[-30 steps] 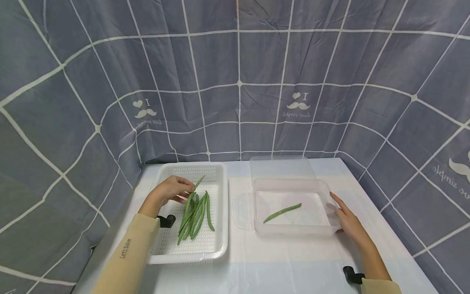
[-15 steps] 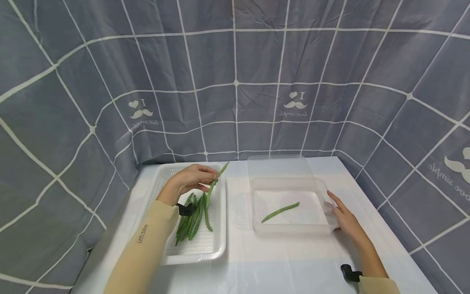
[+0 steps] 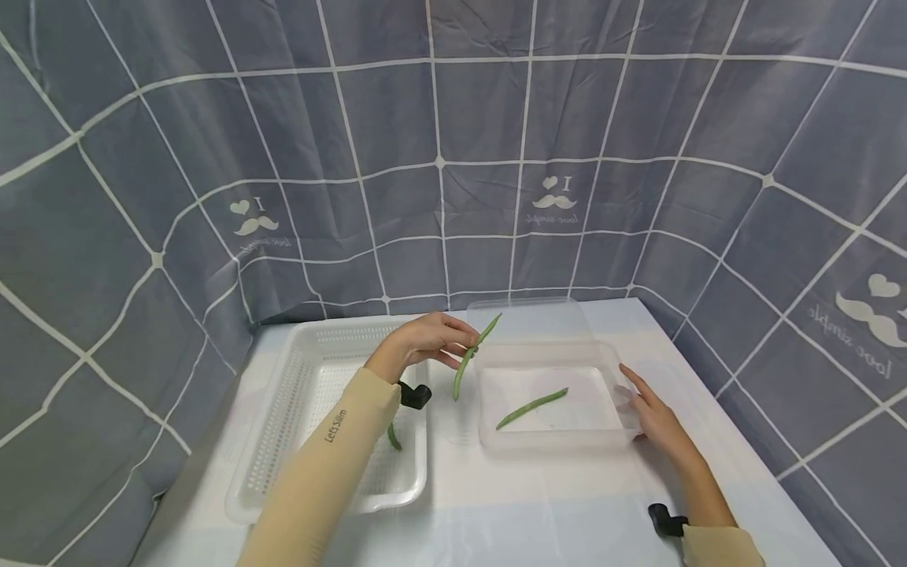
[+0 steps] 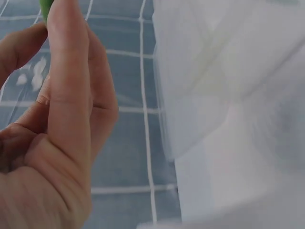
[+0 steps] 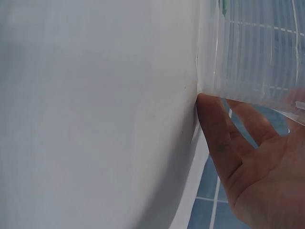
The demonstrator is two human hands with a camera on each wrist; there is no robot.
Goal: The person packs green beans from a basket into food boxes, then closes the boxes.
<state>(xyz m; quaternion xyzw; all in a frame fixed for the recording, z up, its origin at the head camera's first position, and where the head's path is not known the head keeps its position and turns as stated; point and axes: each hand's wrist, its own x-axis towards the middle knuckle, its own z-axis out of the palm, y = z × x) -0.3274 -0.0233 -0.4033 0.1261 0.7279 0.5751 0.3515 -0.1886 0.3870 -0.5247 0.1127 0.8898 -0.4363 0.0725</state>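
Observation:
My left hand (image 3: pixel 434 337) pinches one green bean (image 3: pixel 465 368) between thumb and fingertips, over the gap at the left edge of a clear plastic container (image 3: pixel 489 437). Only a green tip of that bean shows in the left wrist view, above the fingers (image 4: pixel 69 81). A single green bean (image 3: pixel 531 408) lies inside the container. Against the container's right wall rests my right hand (image 3: pixel 659 417), its fingers fairly straight; the right wrist view shows its fingertips at the container's lower edge. The white perforated basket (image 3: pixel 283 425) stands left, with one bean end (image 3: pixel 393 437) showing beyond the sleeve.
Behind the container lies a clear flat lid (image 3: pixel 560 315). My left sleeve (image 3: pixel 319 465) crosses the basket and hides most of its beans. A grey checked curtain (image 3: pixel 482 197) hangs around the back and sides of the white table (image 3: pixel 524 512).
My left hand has lifted a green bean out of the basket and carried it right, to the container's left edge. My right hand has stayed at the container's right wall.

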